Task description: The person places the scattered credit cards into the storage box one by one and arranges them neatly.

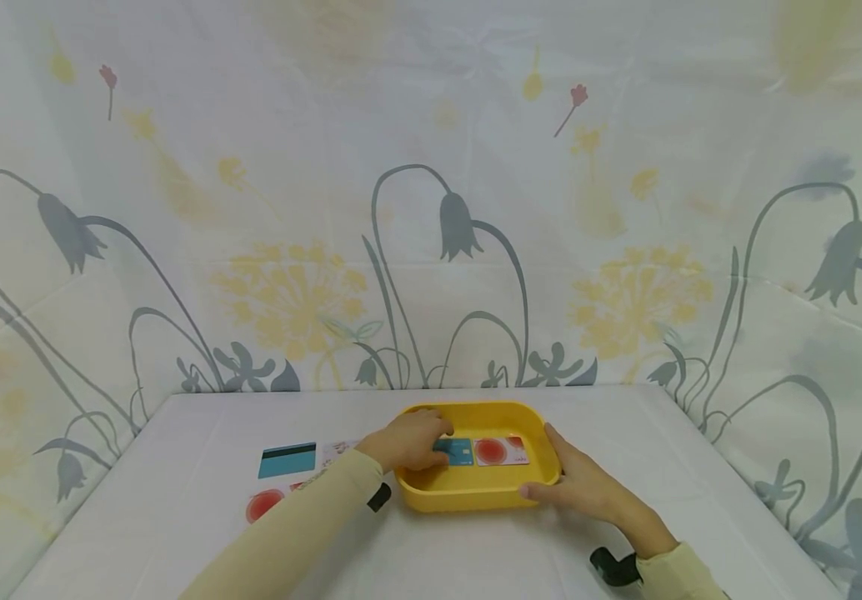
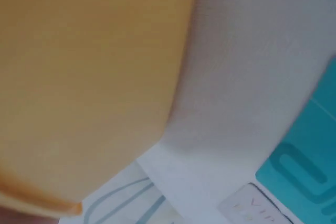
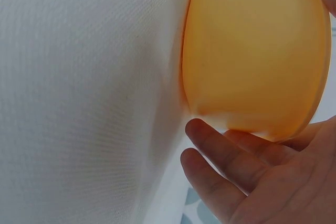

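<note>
A yellow tray [image 1: 468, 500] sits on the table, with a blue card [image 1: 461, 452] and a white card with a red circle [image 1: 502, 451] lying side by side on its floor. My left hand [image 1: 412, 437] reaches over the tray's left rim, its thumb and fingers at the left end of the blue card, part of which they hide. With the thumb at the front and the fingers along the right end, my right hand [image 1: 584, 483] holds the tray's right side. In the right wrist view, the right hand's fingers [image 3: 226, 156] lie against the tray's outer wall [image 3: 252, 56].
Left of the tray lie a blue card with a black stripe [image 1: 287, 460], a pale patterned card [image 1: 337, 451] and a red-circle card [image 1: 266, 504] partly behind the left sleeve [image 1: 303, 521]. A flowered cloth [image 1: 431, 292] hangs behind the white table [image 1: 476, 558].
</note>
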`<state>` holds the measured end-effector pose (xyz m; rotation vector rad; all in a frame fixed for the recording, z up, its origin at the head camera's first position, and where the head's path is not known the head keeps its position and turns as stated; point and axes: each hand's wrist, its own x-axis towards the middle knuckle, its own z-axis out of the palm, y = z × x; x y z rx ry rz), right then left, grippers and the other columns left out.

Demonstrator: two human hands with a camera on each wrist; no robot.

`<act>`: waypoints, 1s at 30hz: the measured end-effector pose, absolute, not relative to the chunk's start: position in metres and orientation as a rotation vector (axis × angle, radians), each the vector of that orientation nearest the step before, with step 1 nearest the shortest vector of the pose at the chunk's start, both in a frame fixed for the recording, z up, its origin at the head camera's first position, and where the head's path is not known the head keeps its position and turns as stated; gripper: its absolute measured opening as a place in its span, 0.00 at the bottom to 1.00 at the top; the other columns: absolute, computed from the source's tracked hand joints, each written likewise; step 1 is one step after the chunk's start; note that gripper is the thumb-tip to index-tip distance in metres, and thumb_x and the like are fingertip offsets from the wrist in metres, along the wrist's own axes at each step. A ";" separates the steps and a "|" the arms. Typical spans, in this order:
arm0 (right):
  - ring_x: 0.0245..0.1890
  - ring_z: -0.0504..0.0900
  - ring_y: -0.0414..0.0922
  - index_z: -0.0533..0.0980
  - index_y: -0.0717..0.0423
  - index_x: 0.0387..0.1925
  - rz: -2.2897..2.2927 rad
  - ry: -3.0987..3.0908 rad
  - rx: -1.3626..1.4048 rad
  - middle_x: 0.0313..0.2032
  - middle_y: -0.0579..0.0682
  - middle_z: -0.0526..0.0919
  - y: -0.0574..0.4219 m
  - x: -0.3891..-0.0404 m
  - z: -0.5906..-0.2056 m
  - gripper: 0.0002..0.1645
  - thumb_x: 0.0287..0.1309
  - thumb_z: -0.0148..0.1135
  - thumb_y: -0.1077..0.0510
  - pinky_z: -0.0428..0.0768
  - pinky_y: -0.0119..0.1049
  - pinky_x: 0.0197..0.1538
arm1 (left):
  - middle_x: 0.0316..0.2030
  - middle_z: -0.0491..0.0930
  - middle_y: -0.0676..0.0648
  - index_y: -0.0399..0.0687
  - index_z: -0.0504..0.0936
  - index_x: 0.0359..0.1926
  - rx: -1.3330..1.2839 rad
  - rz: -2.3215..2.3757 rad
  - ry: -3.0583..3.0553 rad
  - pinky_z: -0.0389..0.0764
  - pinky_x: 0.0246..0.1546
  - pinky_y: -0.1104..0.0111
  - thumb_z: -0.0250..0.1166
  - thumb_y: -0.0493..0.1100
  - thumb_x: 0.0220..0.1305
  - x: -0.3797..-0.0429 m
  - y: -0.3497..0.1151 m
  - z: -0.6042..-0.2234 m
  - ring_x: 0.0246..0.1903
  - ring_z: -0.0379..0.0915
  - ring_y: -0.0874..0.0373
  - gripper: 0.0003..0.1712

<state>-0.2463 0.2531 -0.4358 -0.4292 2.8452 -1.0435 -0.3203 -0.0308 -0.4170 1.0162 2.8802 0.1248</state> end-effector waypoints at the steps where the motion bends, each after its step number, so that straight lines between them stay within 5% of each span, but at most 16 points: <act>1: 0.66 0.61 0.60 0.42 0.67 0.72 -1.043 2.848 -0.423 0.70 0.66 0.54 0.253 -0.246 -0.436 0.67 0.47 0.68 0.36 0.58 0.59 0.64 | 0.52 0.76 0.50 0.50 0.77 0.56 1.015 0.137 2.882 0.68 0.58 0.64 0.67 0.55 0.59 -0.319 -0.032 -0.415 0.51 0.71 0.57 0.26; 11: 0.67 0.60 0.61 0.42 0.66 0.72 -1.066 2.831 -0.418 0.70 0.66 0.53 0.254 -0.248 -0.436 0.67 0.48 0.68 0.36 0.57 0.60 0.64 | 0.56 0.74 0.47 0.49 0.76 0.58 1.053 0.294 2.897 0.67 0.59 0.58 0.65 0.54 0.62 -0.307 -0.047 -0.401 0.57 0.68 0.51 0.27; 30: 0.65 0.62 0.58 0.41 0.65 0.73 -1.063 2.824 -0.395 0.70 0.65 0.53 0.253 -0.248 -0.439 0.67 0.48 0.67 0.35 0.59 0.59 0.64 | 0.50 0.74 0.50 0.48 0.76 0.58 1.107 0.495 3.040 0.72 0.54 0.60 0.66 0.52 0.61 -0.264 -0.091 -0.398 0.48 0.69 0.56 0.26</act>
